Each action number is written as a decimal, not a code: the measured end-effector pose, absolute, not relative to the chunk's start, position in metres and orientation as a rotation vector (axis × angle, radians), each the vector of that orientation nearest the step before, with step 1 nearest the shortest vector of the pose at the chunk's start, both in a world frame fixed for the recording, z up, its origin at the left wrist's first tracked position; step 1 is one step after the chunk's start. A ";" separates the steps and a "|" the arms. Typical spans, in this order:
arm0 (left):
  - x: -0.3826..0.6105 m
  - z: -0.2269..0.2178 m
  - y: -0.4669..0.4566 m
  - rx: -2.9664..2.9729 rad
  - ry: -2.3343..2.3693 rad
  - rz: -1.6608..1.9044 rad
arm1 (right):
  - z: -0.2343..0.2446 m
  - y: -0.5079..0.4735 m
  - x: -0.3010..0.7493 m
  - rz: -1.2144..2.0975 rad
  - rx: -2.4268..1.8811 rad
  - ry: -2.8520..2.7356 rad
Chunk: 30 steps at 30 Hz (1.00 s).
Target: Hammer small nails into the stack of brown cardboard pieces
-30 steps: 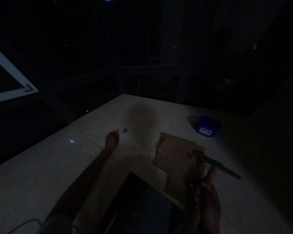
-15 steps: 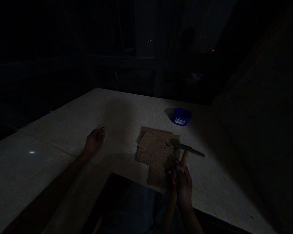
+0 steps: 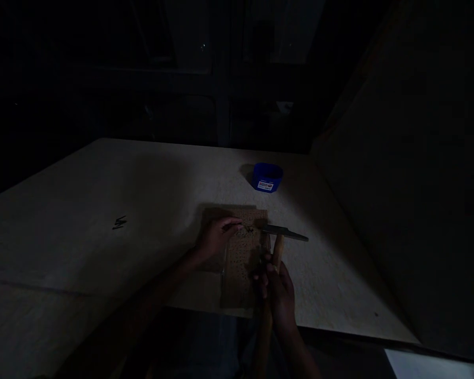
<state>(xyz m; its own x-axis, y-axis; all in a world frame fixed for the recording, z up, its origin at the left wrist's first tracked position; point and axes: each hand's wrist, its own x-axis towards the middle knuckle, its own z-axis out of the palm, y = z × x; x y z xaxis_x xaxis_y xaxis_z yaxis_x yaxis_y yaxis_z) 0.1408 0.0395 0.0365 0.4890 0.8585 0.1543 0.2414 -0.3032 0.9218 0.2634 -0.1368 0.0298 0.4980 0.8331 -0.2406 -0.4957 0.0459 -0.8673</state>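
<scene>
My right hand [image 3: 279,292] is closed round the wooden handle of a hammer [image 3: 286,232], its metal head held over the right edge of a brown board [image 3: 240,268] full of small holes. Over the upper left of that board, my left hand [image 3: 218,238] pinches a thin dark nail [image 3: 239,225]; its tip is hard to see in the dim light. Small dark bits [image 3: 249,229] show on the board beside the fingertips. Part of a lower brown sheet is hidden behind my left hand. Several dark nails [image 3: 119,222] lie loose on the table to the left.
A blue plastic tub [image 3: 267,178] with a white label stands on the pale table [image 3: 205,179] beyond the board. A wall [image 3: 383,189] rises along the right side. The table's near edge runs just below the board, and the background is very dark.
My left hand has moved right, from the far left of the table to the board, with the nail in its fingers. The loose nails now show. The hammer stays beside the board.
</scene>
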 end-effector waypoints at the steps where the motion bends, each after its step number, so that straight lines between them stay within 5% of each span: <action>1: 0.145 0.034 0.042 1.826 0.916 0.812 | 0.030 -0.137 0.263 1.051 -1.115 -0.371; 30: 0.153 0.016 0.041 1.881 0.801 0.739 | 0.028 -0.138 0.263 1.060 -1.162 -0.318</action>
